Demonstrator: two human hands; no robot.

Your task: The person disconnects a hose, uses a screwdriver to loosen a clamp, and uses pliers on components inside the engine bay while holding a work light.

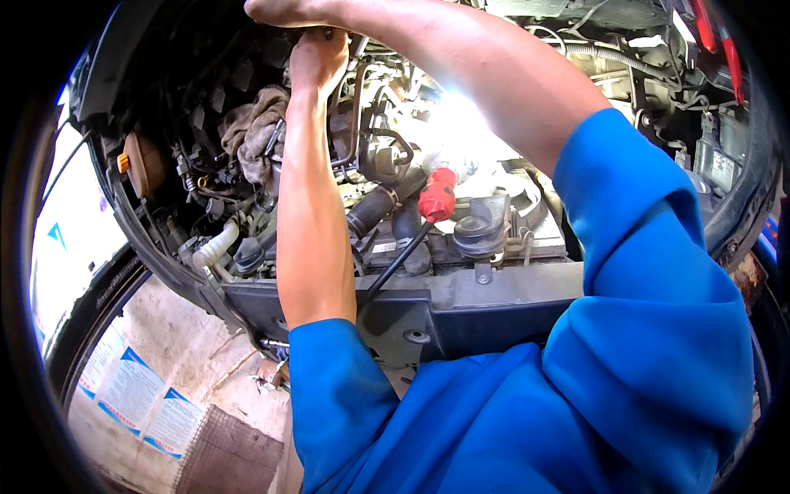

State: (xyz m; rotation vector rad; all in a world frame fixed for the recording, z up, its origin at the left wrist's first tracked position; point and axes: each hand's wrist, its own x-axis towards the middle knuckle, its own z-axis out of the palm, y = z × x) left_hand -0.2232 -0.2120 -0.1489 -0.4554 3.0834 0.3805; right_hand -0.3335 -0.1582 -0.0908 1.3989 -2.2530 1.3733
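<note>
My left hand (318,59) reaches deep into the engine bay at the top, its fingers curled closed. A small dark end shows at the top of that fist, but I cannot make out what it holds. My right arm crosses over from the right, and my right hand (284,11) lies just above the left one. The upper picture edge cuts it off, so its fingers are hidden. Beside my left wrist, a crumpled brown rag (257,136) lies among the engine parts. A lit work lamp with a red body (438,196) rests over the engine, glaring brightly.
A black cable (401,262) runs from the lamp over the dark front panel (485,323). Ribbed hoses (374,212) and a white pipe (217,244) sit in the bay. Red-handled tools (731,62) are at the upper right. Printed sheets (132,393) lie at the lower left.
</note>
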